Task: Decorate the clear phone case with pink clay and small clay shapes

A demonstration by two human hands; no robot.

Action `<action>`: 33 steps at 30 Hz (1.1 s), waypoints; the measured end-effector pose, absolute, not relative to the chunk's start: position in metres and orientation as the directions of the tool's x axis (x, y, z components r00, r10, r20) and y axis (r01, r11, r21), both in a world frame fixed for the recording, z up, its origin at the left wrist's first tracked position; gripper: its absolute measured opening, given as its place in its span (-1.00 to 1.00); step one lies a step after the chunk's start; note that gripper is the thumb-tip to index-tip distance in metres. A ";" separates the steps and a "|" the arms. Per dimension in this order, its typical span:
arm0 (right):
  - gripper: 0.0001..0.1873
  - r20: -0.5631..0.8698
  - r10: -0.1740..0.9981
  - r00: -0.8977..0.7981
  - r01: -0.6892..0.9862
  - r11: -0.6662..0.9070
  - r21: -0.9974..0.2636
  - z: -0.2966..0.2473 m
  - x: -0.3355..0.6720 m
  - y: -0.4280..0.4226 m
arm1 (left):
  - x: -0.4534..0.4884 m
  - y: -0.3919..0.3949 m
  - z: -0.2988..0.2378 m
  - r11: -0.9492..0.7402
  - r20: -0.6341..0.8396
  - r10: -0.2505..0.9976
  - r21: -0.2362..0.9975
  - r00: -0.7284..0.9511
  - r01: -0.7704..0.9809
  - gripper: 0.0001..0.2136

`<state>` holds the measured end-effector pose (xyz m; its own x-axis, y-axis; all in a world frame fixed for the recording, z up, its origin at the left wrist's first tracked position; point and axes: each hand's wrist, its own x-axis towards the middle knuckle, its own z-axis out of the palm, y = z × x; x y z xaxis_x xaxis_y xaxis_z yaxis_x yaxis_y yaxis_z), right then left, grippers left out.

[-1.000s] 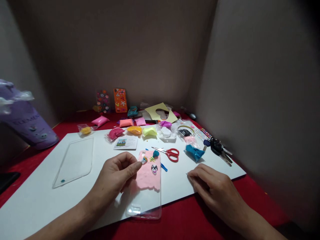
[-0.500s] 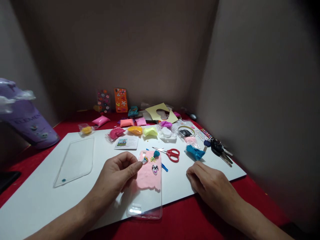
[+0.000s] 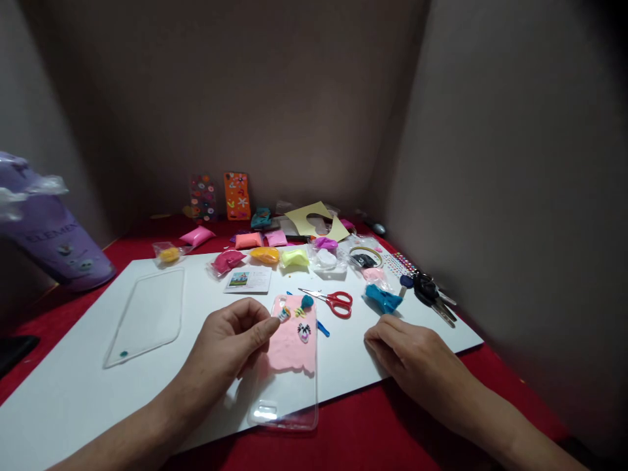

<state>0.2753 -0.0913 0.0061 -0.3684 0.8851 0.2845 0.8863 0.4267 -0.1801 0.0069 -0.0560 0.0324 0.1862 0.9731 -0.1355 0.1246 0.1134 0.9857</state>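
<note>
A clear phone case (image 3: 289, 366) lies on the white board (image 3: 73, 386), its upper half covered in pink clay with small clay figures. My left hand (image 3: 228, 347) grips the case's left edge, thumb and fingers closed, touching a small white figure (image 3: 283, 314). My right hand (image 3: 409, 356) rests on the board's right side, fingers curled down just below a blue clay bag (image 3: 383, 299); whether it holds anything is hidden.
Red scissors (image 3: 332, 302), a second clear case (image 3: 147, 315), a small card (image 3: 248, 280) and several clay bags (image 3: 265, 255) lie on the board. Keys (image 3: 429, 291) sit at right, a purple bag (image 3: 49, 235) at left. Walls close in behind and on the right.
My right hand has slid a little up and left across the board toward the blue clay bag. My left hand and the case stay put.
</note>
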 end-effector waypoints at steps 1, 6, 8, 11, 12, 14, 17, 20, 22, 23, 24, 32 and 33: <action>-0.72 0.282 0.882 -0.378 0.887 0.432 -0.165 0.007 0.275 -0.091 | 0.007 -0.056 0.032 0.114 -0.136 0.974 0.986 0.183 0.122 -0.73; -0.71 0.309 0.848 -0.431 0.884 0.466 -0.046 0.004 0.273 -0.091 | 0.007 -0.056 0.034 0.115 -0.137 0.975 0.985 0.177 0.128 -0.72; -0.71 0.331 0.837 -0.437 0.887 0.462 0.002 0.001 0.272 -0.090 | 0.008 -0.057 0.034 0.118 -0.140 0.974 0.985 0.176 0.127 -0.71; -0.74 0.347 0.851 -0.395 0.898 0.438 -0.051 -0.002 0.272 -0.089 | 0.009 -0.057 0.035 0.125 -0.145 0.974 0.985 0.172 0.120 -0.71; -0.76 0.340 0.867 -0.366 0.897 0.425 -0.118 -0.001 0.273 -0.088 | 0.009 -0.057 0.036 0.125 -0.144 0.975 0.985 0.171 0.119 -0.71; -0.82 0.299 0.907 -0.296 0.878 0.381 -0.288 0.004 0.276 -0.087 | 0.009 -0.057 0.036 0.120 -0.139 0.976 0.985 0.169 0.120 -0.72; -0.83 0.208 0.956 -0.207 0.826 0.285 -0.487 0.012 0.280 -0.086 | 0.008 -0.057 0.036 0.112 -0.132 0.976 0.986 0.173 0.125 -0.72; -0.83 0.182 0.965 -0.190 0.821 0.258 -0.510 0.015 0.283 -0.086 | 0.008 -0.057 0.035 0.110 -0.131 0.975 0.986 0.178 0.123 -0.72; -0.84 0.208 0.950 -0.233 0.842 0.304 -0.445 0.014 0.282 -0.087 | 0.008 -0.057 0.035 0.111 -0.131 0.975 0.987 0.181 0.113 -0.73; -0.84 0.229 0.938 -0.260 0.850 0.335 -0.406 0.013 0.282 -0.087 | 0.008 -0.056 0.035 0.113 -0.131 0.975 0.988 0.180 0.109 -0.73; -0.84 0.251 0.925 -0.284 0.856 0.362 -0.368 0.011 0.281 -0.088 | 0.008 -0.056 0.035 0.115 -0.133 0.975 0.988 0.178 0.107 -0.73; -0.78 0.262 0.901 -0.345 0.913 0.387 -0.130 0.007 0.272 -0.088 | 0.009 -0.056 0.035 0.108 -0.129 0.977 0.986 0.168 0.129 -0.71; -0.79 0.253 0.905 -0.341 0.918 0.379 -0.118 0.006 0.271 -0.087 | 0.009 -0.056 0.034 0.109 -0.131 0.976 0.986 0.172 0.128 -0.70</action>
